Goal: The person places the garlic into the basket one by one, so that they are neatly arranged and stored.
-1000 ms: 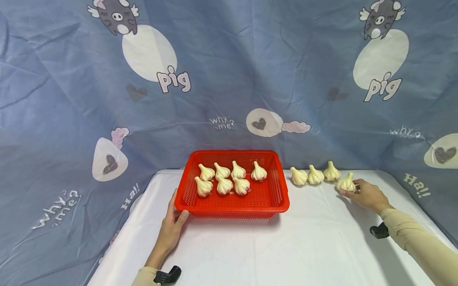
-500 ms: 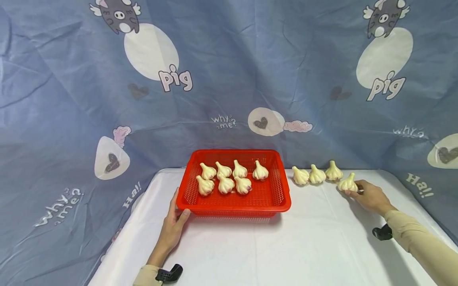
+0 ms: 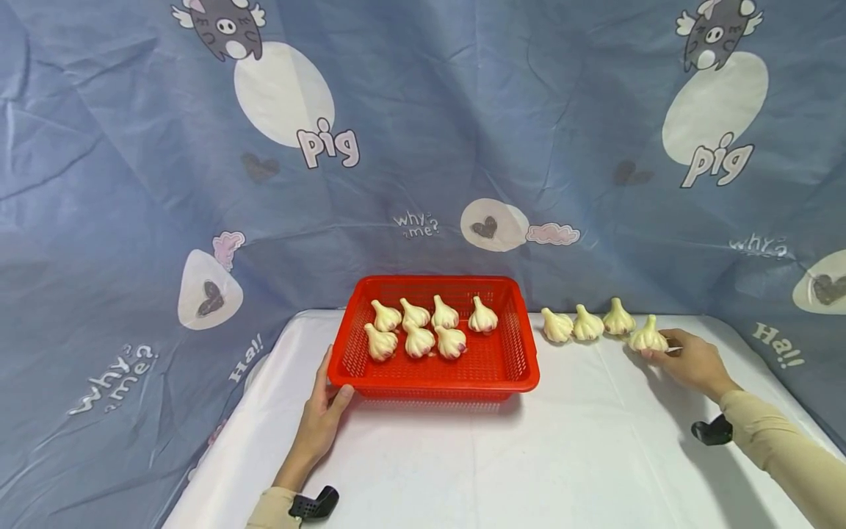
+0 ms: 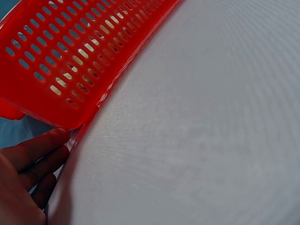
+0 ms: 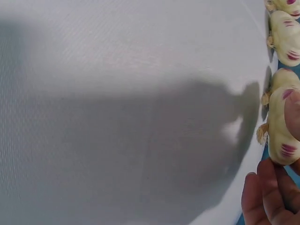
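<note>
My left hand (image 3: 317, 422) holds the near left corner of a red plastic basket (image 3: 423, 386). Its thumb is at the front rim and its fingers lie along the left side; the left wrist view shows fingertips against the slotted wall. Several garlic bulbs sit inside, two rows at the left and one bulb (image 3: 483, 317) apart at the right. On the far right, my right hand (image 3: 694, 364) pinches a garlic bulb (image 3: 648, 336) between thumb and fingers, stem up. The right wrist view shows that garlic bulb (image 5: 282, 129) with purple marks and a rooty base, held over the table.
Three more garlic bulbs (image 3: 587, 324) stand in a row along the table's back edge, between the basket and my right hand. A white cloth covers the table (image 3: 423, 470). Behind it hangs a blue printed curtain (image 3: 396, 147), which also lines both sides.
The whole head view has shifted slightly to the right. The pinched garlic bulb has risen a little and tipped more upright in my right hand. My left hand stays at the basket corner.
</note>
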A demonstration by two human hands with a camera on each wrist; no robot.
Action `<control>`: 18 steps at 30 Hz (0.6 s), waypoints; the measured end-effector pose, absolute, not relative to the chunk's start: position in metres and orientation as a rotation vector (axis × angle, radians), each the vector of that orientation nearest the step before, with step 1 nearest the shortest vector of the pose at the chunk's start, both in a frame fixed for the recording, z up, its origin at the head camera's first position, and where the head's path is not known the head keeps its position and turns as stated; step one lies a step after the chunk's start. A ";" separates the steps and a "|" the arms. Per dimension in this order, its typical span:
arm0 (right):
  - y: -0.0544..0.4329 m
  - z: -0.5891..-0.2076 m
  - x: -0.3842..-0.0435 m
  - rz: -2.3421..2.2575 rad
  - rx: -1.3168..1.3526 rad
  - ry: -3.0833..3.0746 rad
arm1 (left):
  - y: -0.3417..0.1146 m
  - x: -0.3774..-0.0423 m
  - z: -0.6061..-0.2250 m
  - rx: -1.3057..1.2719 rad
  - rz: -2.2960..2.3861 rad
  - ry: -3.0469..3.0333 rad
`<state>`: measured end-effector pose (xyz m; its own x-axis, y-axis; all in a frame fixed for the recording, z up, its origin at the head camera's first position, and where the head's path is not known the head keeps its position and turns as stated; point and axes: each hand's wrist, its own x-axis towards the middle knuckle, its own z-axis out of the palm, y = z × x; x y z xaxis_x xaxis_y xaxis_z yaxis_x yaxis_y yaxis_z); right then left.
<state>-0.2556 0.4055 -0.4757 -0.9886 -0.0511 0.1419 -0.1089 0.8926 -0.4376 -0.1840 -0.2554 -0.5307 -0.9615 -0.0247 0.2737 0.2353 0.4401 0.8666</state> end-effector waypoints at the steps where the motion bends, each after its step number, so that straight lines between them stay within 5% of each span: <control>1: 0.405 -0.474 -0.256 0.689 0.125 -2.927 | -0.255 -0.184 -0.530 -0.185 -1.534 -2.443; 18: 0.395 -0.456 -0.262 0.713 0.250 -2.796 | -0.256 -0.184 -0.532 -0.168 -1.537 -2.447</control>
<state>-0.2615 0.3947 -0.4560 -0.9554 -0.1042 0.2763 -0.2238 0.8659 -0.4473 -0.1835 -0.2564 -0.5321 -0.9630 -0.0335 0.2673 0.2263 0.4379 0.8701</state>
